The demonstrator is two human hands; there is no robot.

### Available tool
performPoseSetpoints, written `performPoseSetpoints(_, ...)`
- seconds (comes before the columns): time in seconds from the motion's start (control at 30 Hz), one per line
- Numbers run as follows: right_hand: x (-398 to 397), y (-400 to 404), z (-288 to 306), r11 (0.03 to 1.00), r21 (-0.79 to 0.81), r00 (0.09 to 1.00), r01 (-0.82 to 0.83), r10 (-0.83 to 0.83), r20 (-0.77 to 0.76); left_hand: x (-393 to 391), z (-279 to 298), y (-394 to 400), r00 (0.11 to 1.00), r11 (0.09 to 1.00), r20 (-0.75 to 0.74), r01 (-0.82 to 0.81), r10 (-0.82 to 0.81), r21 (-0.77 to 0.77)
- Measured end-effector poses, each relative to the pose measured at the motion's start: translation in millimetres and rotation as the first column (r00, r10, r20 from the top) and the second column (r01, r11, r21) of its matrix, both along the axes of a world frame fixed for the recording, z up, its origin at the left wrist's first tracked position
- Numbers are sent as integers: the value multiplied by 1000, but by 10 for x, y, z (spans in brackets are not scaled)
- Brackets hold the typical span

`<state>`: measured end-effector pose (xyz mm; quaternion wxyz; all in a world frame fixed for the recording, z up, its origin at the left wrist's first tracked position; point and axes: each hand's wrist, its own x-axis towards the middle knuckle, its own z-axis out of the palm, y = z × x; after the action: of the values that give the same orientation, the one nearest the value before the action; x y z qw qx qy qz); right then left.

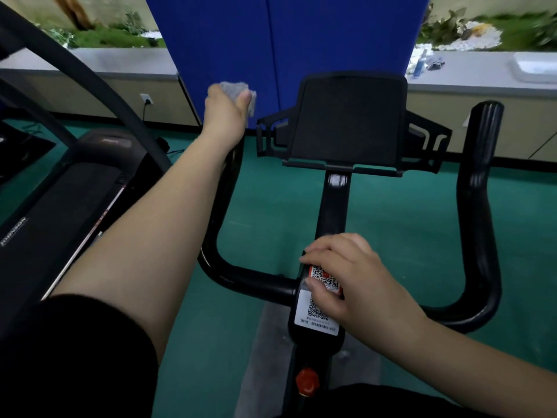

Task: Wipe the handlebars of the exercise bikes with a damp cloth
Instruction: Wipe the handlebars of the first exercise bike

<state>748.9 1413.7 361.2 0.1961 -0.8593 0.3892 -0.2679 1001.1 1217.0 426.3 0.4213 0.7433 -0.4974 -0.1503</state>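
A black exercise bike handlebar [476, 188] curves up on both sides of a black tablet holder [346, 122]. My left hand [226, 113] is wrapped around the top end of the left handlebar arm, gripping a grey cloth [238, 90] against it; the tip of that arm is hidden under hand and cloth. My right hand [346, 276] rests curled on the centre stem, over a QR-code sticker [313, 315]. The right handlebar arm stands bare.
A treadmill [60, 200] stands close on the left, its dark rail arching overhead. A blue panel [271, 40] rises behind the bike. A grey counter [470, 76] at the back right holds a spray bottle [419, 66] and a white tray. A red knob [307, 381] sits low on the stem. Green floor lies below.
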Motion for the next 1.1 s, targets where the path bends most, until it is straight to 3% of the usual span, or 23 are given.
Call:
performPoseSetpoints(0.27, -42, 0, 14, 1000, 15, 1000, -9, 9, -1, -58, -14, 43, 997, 999, 64, -44, 42, 19)
performPoseSetpoints(0.47, -32, -10, 3, 1000, 15, 1000, -15, 15, 8, -116, -217, 348, 950, 917, 248, -262, 190, 302)
performPoseSetpoints(0.63, -16, -20, -6, 1000, -8, 1000, -18, 17, -15, -100, -215, 298, 976, 961, 155, -185, 155, 205)
performPoseSetpoints(0.73, -21, -18, -11, 1000, -14, 1000, -10, 10, -17, -107, -101, 193, 995, 986, 27, -100, 98, 133)
performPoseSetpoints(0.83, -33, -17, -17, 1000, -5, 999, -18, 18, -27, -67, -108, 219, 995, 991, 92, -41, 29, 126)
performPoseSetpoints(1.1, -52, -2, 6, 1000, 9, 1000, -15, 15, 9, -60, -359, 774, 969, 906, 244, -134, 34, 402)
